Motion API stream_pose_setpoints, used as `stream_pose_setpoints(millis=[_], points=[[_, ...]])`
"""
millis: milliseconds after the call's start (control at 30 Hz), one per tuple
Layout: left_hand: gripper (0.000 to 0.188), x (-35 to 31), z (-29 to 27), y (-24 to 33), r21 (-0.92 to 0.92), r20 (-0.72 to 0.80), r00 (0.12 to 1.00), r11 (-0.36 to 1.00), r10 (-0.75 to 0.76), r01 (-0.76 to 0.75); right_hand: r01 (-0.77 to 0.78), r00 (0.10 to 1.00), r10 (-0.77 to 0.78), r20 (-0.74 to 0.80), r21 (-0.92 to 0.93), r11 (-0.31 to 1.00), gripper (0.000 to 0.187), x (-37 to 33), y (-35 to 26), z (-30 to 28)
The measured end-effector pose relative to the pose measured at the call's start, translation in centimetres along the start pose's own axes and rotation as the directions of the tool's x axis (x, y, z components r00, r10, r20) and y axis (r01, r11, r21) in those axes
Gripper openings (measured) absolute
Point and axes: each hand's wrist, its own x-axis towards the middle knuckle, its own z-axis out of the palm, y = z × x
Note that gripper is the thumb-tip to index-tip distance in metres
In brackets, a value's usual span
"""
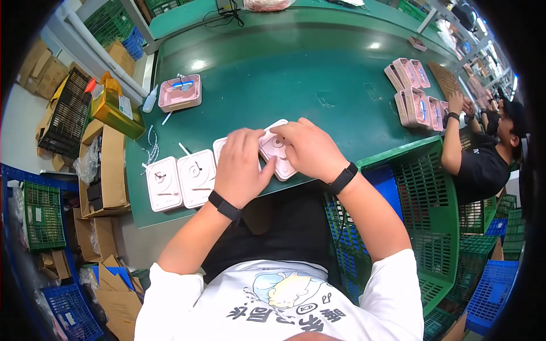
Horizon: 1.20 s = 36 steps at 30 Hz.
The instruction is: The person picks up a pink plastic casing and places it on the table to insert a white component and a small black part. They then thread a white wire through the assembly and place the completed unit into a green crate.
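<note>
At the front edge of the green table, my right hand (312, 150) curls over the upper right of a pale pink plastic housing (280, 149), its fingertips on the face. My left hand (243, 166) grips the same housing from the left, its thumb along the lower left side. The housing has a round moulded ring and lies at a slant. Part of another pink housing (218, 148) shows behind my left hand. Farther left lie two more housings (195, 177) (164, 183), with rings and thin reddish strips on their faces.
Clear thin tubing (152, 149), a small bottle (150, 100) and a deep pink case (181, 94) stand at the left. Stacked pink cases (413, 107) are at the right, near a co-worker (483, 145). A green crate (429, 210) adjoins the table by my right arm.
</note>
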Motion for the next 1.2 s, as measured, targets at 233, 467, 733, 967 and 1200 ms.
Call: stream_pose_setpoints(millis=[233, 467, 733, 967, 1200], points=[[0.020, 0.5, -0.2, -0.9, 0.047, 0.063, 0.998, 0.999, -0.022, 0.019, 0.014, 1.000, -0.014, 0.016, 0.022, 1.000, 0.045, -0.2, 0.3, 0.0], [0.024, -1.2, 1.1, -0.2, -0.059, 0.103, 0.986, 0.991, 0.127, -0.122, 0.077, 0.995, -0.074, 0.065, -0.049, 0.996, 0.034, -0.4, 0.5, 0.0], [0.061, -3.2, 2.5, 2.1, 0.138, 0.053, 0.990, 0.981, 0.130, -0.136, 0.040, 0.995, -0.051, 0.091, 0.113, 0.993, 0.026, -0.4, 1.4, -0.8], [0.088, -3.0, 1.2, 0.2, 0.110, 0.135, 0.973, 0.974, 0.185, -0.200, -0.083, 0.993, 0.067, 0.102, 0.162, 0.983, 0.020, -0.6, 0.4, -0.6], [0.105, -2.8, 0.2, -0.8, -0.033, 0.210, 0.951, 0.973, 0.229, -0.227, -0.299, 0.950, 0.294, 0.104, 0.038, 0.953, 0.032, -0.6, -0.1, 2.7]])
